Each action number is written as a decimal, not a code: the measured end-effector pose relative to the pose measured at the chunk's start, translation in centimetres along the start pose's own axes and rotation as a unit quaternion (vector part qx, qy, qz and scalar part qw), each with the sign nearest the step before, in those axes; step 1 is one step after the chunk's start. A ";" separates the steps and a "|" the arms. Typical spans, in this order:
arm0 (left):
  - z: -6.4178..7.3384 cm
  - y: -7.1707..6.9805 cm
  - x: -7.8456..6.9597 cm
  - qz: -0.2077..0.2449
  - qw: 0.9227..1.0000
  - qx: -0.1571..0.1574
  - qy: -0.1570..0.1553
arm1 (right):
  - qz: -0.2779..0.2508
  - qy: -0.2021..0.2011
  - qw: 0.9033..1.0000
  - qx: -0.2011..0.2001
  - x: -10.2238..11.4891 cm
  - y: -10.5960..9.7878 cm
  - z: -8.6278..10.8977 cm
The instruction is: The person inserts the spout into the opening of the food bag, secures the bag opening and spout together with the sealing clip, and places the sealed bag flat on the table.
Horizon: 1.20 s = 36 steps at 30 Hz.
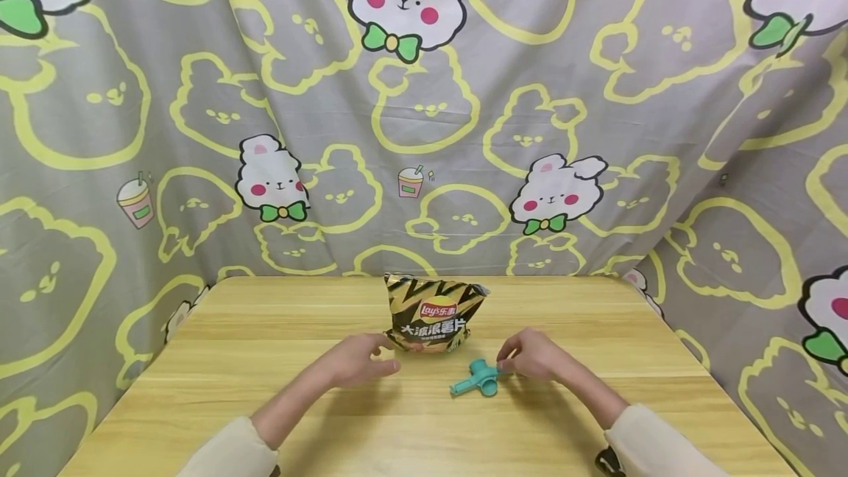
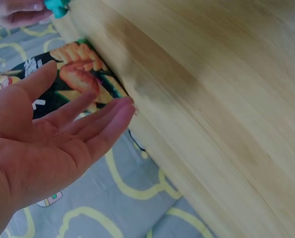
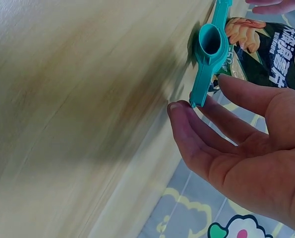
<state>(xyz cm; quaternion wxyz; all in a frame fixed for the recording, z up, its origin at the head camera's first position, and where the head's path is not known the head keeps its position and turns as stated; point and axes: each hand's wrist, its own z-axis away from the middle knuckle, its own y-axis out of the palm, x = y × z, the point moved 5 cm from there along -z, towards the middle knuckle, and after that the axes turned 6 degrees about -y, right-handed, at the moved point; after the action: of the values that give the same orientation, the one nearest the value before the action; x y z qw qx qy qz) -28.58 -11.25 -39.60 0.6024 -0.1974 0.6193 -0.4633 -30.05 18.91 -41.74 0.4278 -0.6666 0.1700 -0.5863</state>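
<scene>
A black and gold bag of Lay's potato chips [image 1: 437,313] stands upright on the wooden table. In front of it and to the right lies a teal plastic bag clip [image 1: 482,374] with a round pouring spout. My left hand [image 1: 354,361], fingers relaxed and spread, is at the bag's lower left side and holds nothing. My right hand [image 1: 533,355] is at the clip's right end. In the right wrist view, the fingertips [image 3: 177,106] of that hand are right at the end of the clip [image 3: 209,62], and the thumb stands apart from it.
The wooden table [image 1: 278,308] reaches back to a grey curtain [image 1: 331,116] printed with white and yellow cartoon animals. The curtain also hangs along both sides. Pale sleeves [image 1: 228,451] cover my forearms.
</scene>
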 end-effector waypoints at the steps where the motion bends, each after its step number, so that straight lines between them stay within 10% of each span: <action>1: -0.1 0.1 -0.2 0.003 1.000 0.006 0.003 | -0.007 -0.002 1.000 0.001 0.0 0.1 0.0; 12: -0.7 1.1 -2.0 0.005 0.998 0.030 0.048 | -0.050 -0.017 0.999 0.003 -0.2 0.3 0.1; 36: -1.6 2.9 -3.4 0.085 0.994 0.066 0.028 | -0.138 -0.040 0.989 -0.027 1.1 -0.4 0.0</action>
<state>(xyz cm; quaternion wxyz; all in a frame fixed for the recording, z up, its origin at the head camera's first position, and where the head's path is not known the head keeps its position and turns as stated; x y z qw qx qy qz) -28.50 -6.58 -40.30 0.6335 -0.0905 0.6188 -0.4557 -29.86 18.32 -40.74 0.3309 -0.7178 0.0752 -0.6079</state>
